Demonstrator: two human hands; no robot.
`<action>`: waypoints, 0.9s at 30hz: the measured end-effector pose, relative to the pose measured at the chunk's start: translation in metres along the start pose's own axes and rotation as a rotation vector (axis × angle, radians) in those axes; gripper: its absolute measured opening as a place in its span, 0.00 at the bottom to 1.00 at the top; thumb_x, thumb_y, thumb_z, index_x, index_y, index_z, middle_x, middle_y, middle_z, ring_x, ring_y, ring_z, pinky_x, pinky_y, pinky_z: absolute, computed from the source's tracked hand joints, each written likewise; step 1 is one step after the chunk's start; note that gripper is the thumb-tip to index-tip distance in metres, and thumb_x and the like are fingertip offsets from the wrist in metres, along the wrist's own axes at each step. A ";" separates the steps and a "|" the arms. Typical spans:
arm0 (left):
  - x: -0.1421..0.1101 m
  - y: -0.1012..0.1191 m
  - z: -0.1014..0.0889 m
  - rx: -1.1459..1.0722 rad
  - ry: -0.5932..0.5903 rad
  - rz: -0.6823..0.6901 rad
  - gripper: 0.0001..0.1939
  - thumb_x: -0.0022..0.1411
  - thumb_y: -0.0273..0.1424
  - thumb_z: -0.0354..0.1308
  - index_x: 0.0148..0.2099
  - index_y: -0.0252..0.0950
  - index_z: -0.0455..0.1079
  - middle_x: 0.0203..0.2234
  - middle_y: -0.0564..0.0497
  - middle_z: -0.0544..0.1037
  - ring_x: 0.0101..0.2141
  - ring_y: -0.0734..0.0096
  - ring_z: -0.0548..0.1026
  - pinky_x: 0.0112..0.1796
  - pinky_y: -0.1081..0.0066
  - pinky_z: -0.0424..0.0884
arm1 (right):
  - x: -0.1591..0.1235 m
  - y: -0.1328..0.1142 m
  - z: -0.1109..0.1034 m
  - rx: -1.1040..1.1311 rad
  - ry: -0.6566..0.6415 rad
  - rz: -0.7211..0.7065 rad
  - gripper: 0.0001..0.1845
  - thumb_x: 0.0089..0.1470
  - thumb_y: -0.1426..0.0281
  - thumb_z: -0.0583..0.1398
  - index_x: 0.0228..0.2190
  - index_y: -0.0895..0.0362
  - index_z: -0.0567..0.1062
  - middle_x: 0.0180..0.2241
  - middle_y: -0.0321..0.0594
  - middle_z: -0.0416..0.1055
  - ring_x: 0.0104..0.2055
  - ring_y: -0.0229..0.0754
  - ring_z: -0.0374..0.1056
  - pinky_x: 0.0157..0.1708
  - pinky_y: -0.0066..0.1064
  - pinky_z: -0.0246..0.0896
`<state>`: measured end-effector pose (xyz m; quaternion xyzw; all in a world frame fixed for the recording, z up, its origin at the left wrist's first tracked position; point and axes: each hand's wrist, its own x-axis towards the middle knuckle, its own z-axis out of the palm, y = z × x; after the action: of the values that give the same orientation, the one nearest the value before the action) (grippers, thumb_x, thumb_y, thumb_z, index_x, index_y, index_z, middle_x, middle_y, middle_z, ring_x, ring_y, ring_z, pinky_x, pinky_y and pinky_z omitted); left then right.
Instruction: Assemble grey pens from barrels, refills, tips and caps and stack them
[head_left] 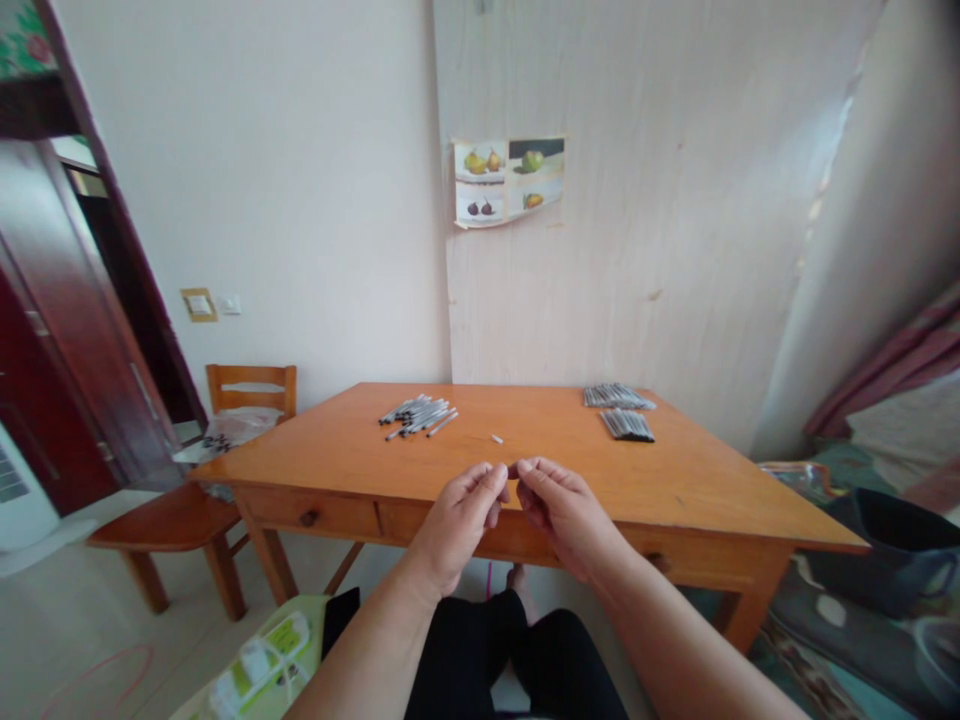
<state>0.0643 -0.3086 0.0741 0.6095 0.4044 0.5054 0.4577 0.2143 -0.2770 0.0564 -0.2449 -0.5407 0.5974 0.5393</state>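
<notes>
Just over the front edge of the wooden table, my left hand and my right hand face each other with fingertips almost meeting. Both are closed in a pinch. A small dark bit shows between the fingertips, too small to name. Beyond them on the tabletop lies a small whitish piece. To the left is a loose pile of grey pens with black ends. On the right, more such pens lie side by side in a back group and a front group.
A wooden chair stands left of the table, with a clear plastic bag at its back. A green-and-white package is by my left leg. At the far right sits a dark bin. A fruit picture sheet hangs on the wall.
</notes>
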 end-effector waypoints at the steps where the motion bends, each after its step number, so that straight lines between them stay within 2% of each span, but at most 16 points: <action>1: 0.000 -0.001 0.000 0.029 0.031 0.019 0.20 0.66 0.47 0.50 0.32 0.35 0.63 0.21 0.57 0.60 0.24 0.78 0.58 0.24 0.76 0.54 | 0.000 0.000 0.001 -0.020 -0.009 -0.009 0.17 0.57 0.56 0.60 0.28 0.58 0.72 0.20 0.31 0.59 0.20 0.31 0.47 0.19 0.27 0.38; 4: 0.001 -0.002 0.001 0.091 0.083 0.078 0.21 0.66 0.47 0.49 0.30 0.36 0.61 0.22 0.57 0.60 0.24 0.77 0.58 0.26 0.75 0.56 | -0.002 -0.001 0.004 -0.097 -0.022 -0.063 0.17 0.58 0.57 0.60 0.29 0.58 0.72 0.21 0.31 0.59 0.21 0.31 0.48 0.21 0.27 0.41; 7: 0.002 -0.004 0.001 0.101 0.070 0.102 0.20 0.67 0.47 0.47 0.31 0.36 0.61 0.23 0.56 0.60 0.25 0.76 0.58 0.27 0.74 0.57 | -0.003 -0.002 0.008 -0.176 -0.028 -0.132 0.15 0.59 0.58 0.59 0.33 0.58 0.74 0.21 0.31 0.58 0.22 0.32 0.50 0.22 0.27 0.44; 12: 0.002 -0.005 0.001 0.067 0.047 0.061 0.21 0.66 0.48 0.47 0.33 0.35 0.63 0.25 0.55 0.62 0.26 0.76 0.59 0.26 0.74 0.57 | -0.002 -0.002 0.010 -0.225 -0.024 -0.191 0.13 0.59 0.59 0.60 0.35 0.57 0.77 0.22 0.31 0.60 0.24 0.32 0.53 0.25 0.27 0.50; 18: 0.001 -0.007 -0.001 0.041 0.000 -0.025 0.24 0.66 0.50 0.44 0.32 0.35 0.64 0.22 0.54 0.64 0.24 0.76 0.61 0.25 0.74 0.56 | 0.000 -0.004 0.010 -0.123 -0.083 -0.178 0.13 0.57 0.60 0.61 0.29 0.57 0.74 0.25 0.36 0.67 0.29 0.36 0.63 0.33 0.31 0.59; 23: 0.001 -0.005 -0.006 0.013 -0.090 -0.043 0.17 0.67 0.41 0.44 0.34 0.35 0.65 0.22 0.53 0.69 0.23 0.75 0.63 0.26 0.73 0.58 | -0.003 -0.015 0.011 -0.180 -0.073 -0.142 0.14 0.55 0.58 0.61 0.30 0.58 0.74 0.23 0.35 0.68 0.24 0.35 0.61 0.27 0.29 0.57; 27: -0.001 0.002 -0.011 0.111 -0.144 -0.010 0.12 0.65 0.35 0.46 0.34 0.35 0.66 0.25 0.52 0.71 0.25 0.74 0.65 0.30 0.73 0.60 | -0.003 -0.018 0.005 -0.256 -0.041 -0.131 0.14 0.54 0.58 0.62 0.34 0.57 0.76 0.24 0.34 0.69 0.23 0.33 0.58 0.24 0.28 0.53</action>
<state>0.0538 -0.3079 0.0762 0.6667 0.4007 0.4348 0.4539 0.2180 -0.2847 0.0737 -0.2638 -0.6380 0.4919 0.5304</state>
